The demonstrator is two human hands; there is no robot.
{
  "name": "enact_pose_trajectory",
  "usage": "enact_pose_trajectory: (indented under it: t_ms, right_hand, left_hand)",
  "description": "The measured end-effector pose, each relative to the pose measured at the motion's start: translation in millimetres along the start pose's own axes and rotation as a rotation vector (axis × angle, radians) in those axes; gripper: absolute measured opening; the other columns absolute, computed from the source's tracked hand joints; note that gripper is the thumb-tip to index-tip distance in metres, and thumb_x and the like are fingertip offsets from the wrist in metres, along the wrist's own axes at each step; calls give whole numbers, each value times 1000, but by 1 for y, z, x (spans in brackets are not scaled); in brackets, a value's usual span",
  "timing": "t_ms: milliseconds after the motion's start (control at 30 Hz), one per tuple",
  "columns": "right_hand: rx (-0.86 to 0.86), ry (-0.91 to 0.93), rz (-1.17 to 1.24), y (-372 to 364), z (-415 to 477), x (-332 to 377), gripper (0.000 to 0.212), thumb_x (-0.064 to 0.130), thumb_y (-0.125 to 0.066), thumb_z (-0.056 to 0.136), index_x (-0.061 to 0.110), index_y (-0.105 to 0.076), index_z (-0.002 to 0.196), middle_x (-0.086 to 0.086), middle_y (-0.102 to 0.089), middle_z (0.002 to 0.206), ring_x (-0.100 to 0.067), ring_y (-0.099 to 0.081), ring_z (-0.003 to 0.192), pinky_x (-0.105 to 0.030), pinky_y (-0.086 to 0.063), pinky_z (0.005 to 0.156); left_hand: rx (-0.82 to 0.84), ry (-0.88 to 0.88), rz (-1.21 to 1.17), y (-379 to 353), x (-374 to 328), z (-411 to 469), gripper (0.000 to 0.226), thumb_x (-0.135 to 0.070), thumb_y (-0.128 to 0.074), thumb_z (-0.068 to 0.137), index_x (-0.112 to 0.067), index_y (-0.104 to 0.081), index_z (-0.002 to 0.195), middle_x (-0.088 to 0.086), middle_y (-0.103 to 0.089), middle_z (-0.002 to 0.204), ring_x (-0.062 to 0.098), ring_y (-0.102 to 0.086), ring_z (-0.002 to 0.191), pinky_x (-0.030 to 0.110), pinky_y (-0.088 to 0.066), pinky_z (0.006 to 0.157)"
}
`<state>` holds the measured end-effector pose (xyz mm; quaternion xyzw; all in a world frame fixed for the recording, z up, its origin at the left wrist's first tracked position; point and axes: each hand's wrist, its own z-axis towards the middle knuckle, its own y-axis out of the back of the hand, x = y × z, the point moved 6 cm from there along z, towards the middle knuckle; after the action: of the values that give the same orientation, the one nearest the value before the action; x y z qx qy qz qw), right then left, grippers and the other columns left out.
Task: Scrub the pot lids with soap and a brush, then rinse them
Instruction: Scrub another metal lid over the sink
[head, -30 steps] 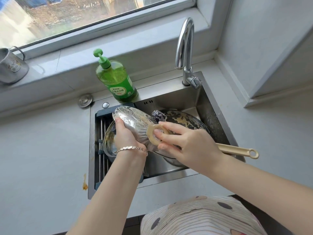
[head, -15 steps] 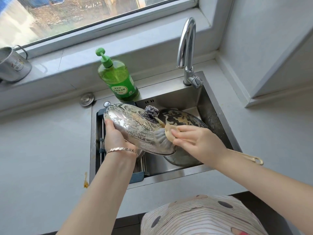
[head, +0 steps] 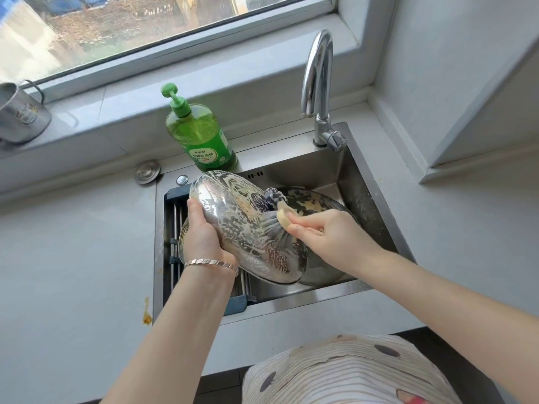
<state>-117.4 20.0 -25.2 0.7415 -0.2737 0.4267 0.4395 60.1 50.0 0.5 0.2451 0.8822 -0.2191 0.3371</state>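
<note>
I'm mid-scrub: my left hand (head: 204, 237) grips the rim of the steel lid (head: 233, 205), tilted over the sink (head: 376, 199), and my right hand (head: 326, 234) is curled round the brush (head: 281, 218), bristles pressed beside the knob. Foam streaks the whole dome. Next, I judge, comes a rinse, keeping a firm hold on slippery metal.

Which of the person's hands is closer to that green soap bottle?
Left. The left hand grips the lid by its edge, just in front of the soap bottle. The right hand, holding the brush, sits farther right over the sink.
</note>
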Motion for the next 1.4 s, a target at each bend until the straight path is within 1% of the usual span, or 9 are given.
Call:
enact_pose_trajectory:
  t_ms: [233, 433, 633, 767, 833, 933, 1067, 1233, 1400]
  right_hand:
    - [16, -106, -157, 6, 12, -14, 35, 49, -51, 91, 28, -68, 113, 15, -67, 114, 3, -59, 90, -29, -47, 92]
    - [24, -112, -156, 13, 0, -16, 39, 58, -47, 87, 35, -68, 111, 9, -69, 110, -9, -61, 106, -37, -49, 93]
    - [-14, 110, -240, -3, -19, 15, 33, 41, -53, 91, 30, -61, 121, -2, -70, 93, -17, -60, 88, -37, -49, 78]
    - [-74, -53, -207, 10, -10, -18, 36, 50, -46, 92, 34, -62, 120, 4, -71, 107, -17, -62, 102, -38, -50, 84]
    - [-124, 31, -179, 5, -13, -9, 33, 46, -49, 92, 33, -63, 119, 0, -71, 90, -18, -62, 87, -36, -50, 74]
    - [-205, 168, -215, -1, -20, 10, 29, 35, -57, 90, 30, -64, 118, 0, -51, 65, -18, -46, 64, -27, -34, 53]
    - [-244, 19, -166, 11, -3, -17, 30, 37, -53, 92, 30, -63, 120, -4, -65, 79, -23, -59, 82, -36, -47, 70]
    - [-288, 237, -176, 5, -17, 0, 34, 36, -56, 86, 25, -66, 117, 1, -46, 60, -16, -43, 57, -27, -34, 50]
    - [-148, -122, -159, 16, -1, -62, 32, 43, -52, 92, 35, -59, 122, 5, -70, 92, -12, -61, 85, -32, -48, 72]
  left_hand:
    - [-38, 17, 2, 9, 2, 5, 34, -51, -48, 91, -18, -58, 93, 4, -65, 86, 20, -64, 78, 40, -52, 66]
    - [-58, -8, -7, 11, -9, 14, 37, -51, -46, 92, -19, -58, 104, 4, -66, 90, 20, -64, 79, 38, -51, 60]
    - [-130, -1, -47, 11, -10, 22, 35, -52, -50, 90, -18, -57, 91, 6, -66, 97, 23, -64, 82, 46, -52, 83]
    - [-147, -30, -78, 11, -17, 24, 34, -48, -44, 94, -17, -55, 86, 0, -61, 82, 16, -59, 69, 41, -53, 71]
    - [-164, -56, -104, 12, -22, 27, 33, -45, -42, 95, -18, -53, 80, -1, -60, 83, 13, -58, 67, 35, -53, 63]
    - [-130, -36, -147, 15, -25, 32, 37, -49, -36, 96, -19, -56, 86, 4, -63, 102, 21, -60, 91, 45, -49, 84]
    - [-125, -49, -143, 20, -24, 41, 39, -52, -33, 95, -21, -55, 104, 6, -57, 124, 23, -54, 114, 50, -43, 98]
    - [-39, 10, -181, 18, -20, 41, 39, -49, -33, 96, -17, -56, 91, 7, -61, 103, 23, -58, 95, 48, -47, 71]
    - [-13, 27, -81, 20, -19, 44, 44, -50, -41, 94, -13, -56, 111, 11, -62, 115, 29, -60, 99, 54, -51, 74]
